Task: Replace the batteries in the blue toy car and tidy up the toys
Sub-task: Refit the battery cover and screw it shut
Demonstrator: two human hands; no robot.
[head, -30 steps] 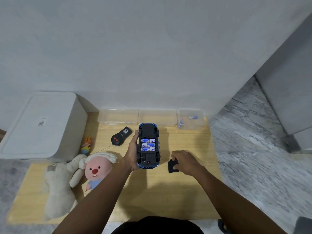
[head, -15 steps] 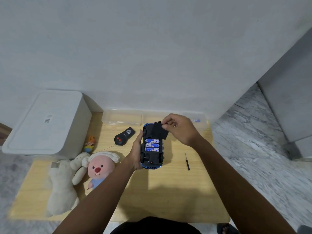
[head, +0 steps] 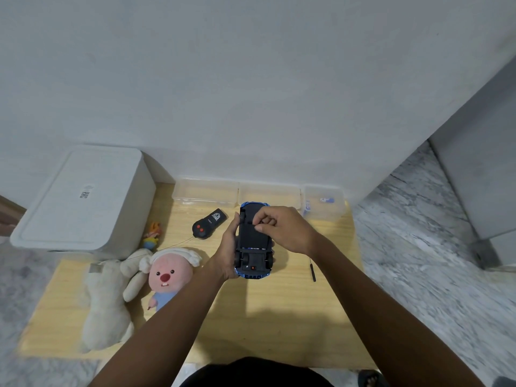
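Observation:
The blue toy car (head: 253, 262) is held upside down above the wooden board, black underside facing me. My left hand (head: 227, 252) grips its left side. My right hand (head: 282, 229) presses the black battery cover (head: 252, 236) onto the car's underside with its fingertips; the batteries are hidden beneath it. A small black screwdriver (head: 312, 272) lies on the board to the right of the car. The black remote control (head: 208, 223) with two red buttons lies left of the car.
A pink-faced plush (head: 169, 275) and a white rabbit plush (head: 107, 300) lie at the left of the wooden board (head: 279, 317). A small colourful toy (head: 152, 236) sits beside a large white lidded box (head: 81, 199). Clear plastic containers (head: 268, 194) line the wall.
My right hand picked the battery cover off the board, carried it to the car and now holds it flat over the batteries, which no longer show. The screwdriver came into view.

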